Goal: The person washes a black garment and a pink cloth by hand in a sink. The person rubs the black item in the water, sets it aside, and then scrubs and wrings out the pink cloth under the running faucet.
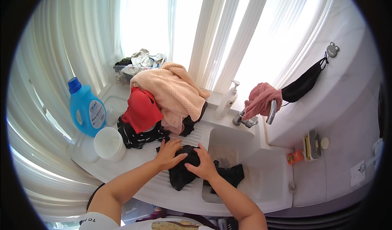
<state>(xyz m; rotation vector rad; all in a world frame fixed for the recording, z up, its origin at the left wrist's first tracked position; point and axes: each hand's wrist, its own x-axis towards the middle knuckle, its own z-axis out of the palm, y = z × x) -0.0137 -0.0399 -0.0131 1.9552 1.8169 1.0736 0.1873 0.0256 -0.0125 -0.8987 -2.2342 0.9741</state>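
Note:
A wet-looking black garment (179, 180) lies bunched on the ribbed washboard part of the white sink, and black cloth (230, 175) hangs over into the basin. My left hand (167, 154) presses on the bunched cloth from the left, fingers bent over it. From the right, my right hand (203, 164) grips the same bundle, thumb toward the left hand. Just behind the hands rises a heap: a peach waffle-textured towel (175, 89), a red cloth (142, 111) and a black-and-white patterned garment (132, 137).
On the left stand a blue detergent bottle (86, 107) and a white tub (109, 143). A clear bin of clothes (141, 62) sits behind. Past the sink basin (265, 177) are a pump bottle (227, 101), a faucet (271, 112) draped with a pink cloth (263, 99), and a hanging black mask (304, 83).

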